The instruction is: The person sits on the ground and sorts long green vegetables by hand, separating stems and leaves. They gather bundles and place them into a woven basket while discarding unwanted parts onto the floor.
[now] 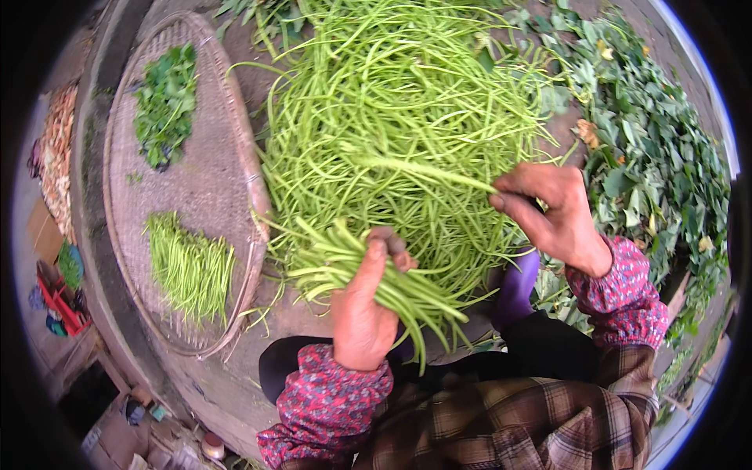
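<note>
A bundle of green stalks (329, 261) is gripped in my left hand (367, 299), with the thumb pressed over it and the ends fanning out on both sides. My right hand (555, 211) pinches the end of a green stalk (437, 170) between thumb and fingertips. That stalk is blurred and stretches left above the large heap of loose green stalks (411, 106). The heap lies on the ground before me, just beyond both hands. Its near edge is partly hidden by my left hand and the bundle.
On the left lies a round woven bamboo tray (197, 194), holding leafy greens (167, 106) and a neat pile of stalks (189, 270). Cut leaves (640, 147) are heaped along the right. A purple boot (518, 288) stands between the stalk heap and my lap. A red plastic object (59, 302) sits far left.
</note>
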{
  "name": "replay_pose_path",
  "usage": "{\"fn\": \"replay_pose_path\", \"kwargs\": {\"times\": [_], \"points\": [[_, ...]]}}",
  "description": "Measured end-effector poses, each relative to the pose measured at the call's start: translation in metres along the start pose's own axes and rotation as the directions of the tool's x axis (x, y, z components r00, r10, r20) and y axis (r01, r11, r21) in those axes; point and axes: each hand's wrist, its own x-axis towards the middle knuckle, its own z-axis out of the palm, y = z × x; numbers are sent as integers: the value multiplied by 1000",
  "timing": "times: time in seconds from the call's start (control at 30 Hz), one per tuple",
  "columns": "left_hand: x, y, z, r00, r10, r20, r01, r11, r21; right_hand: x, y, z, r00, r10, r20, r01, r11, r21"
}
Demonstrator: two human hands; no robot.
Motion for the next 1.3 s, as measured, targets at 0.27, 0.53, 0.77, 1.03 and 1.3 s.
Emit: {"fn": "replay_pose_path", "kwargs": {"times": [0.27,0.53,0.77,1.03,1.3], "points": [[-1,2,5,994,63,87,-76,985,156,-16,-11,32,855,-161,493,-67,909,412],[-5,2,9,994,10,104,-23,992,127,29,48,26,976,-200,81,211,964,-163],[-5,-1,6,1000,-11,-1,11,990,141,35,50,55,969,-63,240,146,926,-348],[-5,-2,8,999,-19,-27,23,990,137,48,41,2,813,432,390,-580,539,611],[-8,-2,5,993,105,46,-114,944,308,30,5,-4,797,301,524,-568,666,483]]}}
